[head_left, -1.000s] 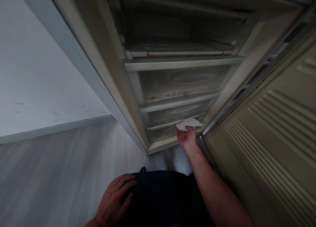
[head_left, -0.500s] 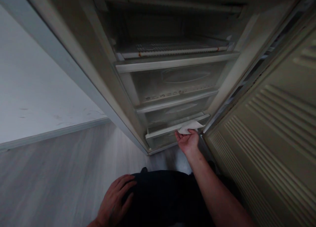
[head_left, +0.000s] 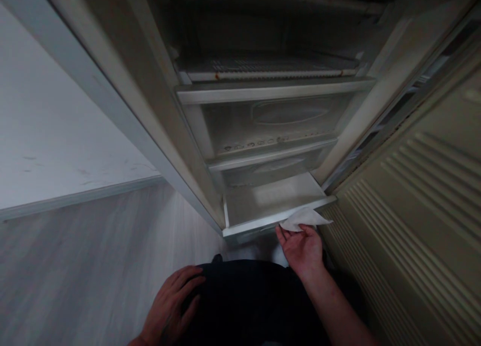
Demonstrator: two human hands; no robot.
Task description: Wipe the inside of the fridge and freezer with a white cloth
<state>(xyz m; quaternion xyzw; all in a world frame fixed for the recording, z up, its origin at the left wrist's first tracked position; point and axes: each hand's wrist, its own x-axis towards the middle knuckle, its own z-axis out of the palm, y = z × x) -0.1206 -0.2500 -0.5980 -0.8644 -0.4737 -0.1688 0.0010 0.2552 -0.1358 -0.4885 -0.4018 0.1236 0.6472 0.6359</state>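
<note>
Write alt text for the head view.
Right hand holds a white tissue at the front rim of the bottom drawer, pulled out of an open freezer. Left hand rests flat on a dark-clothed knee; the ribbed door stands at right.

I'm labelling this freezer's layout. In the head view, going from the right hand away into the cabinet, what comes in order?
Right hand → white cloth in its fingers → bottom drawer, pulled out → middle drawer, shut → top drawer, shut → wire shelf.
</note>
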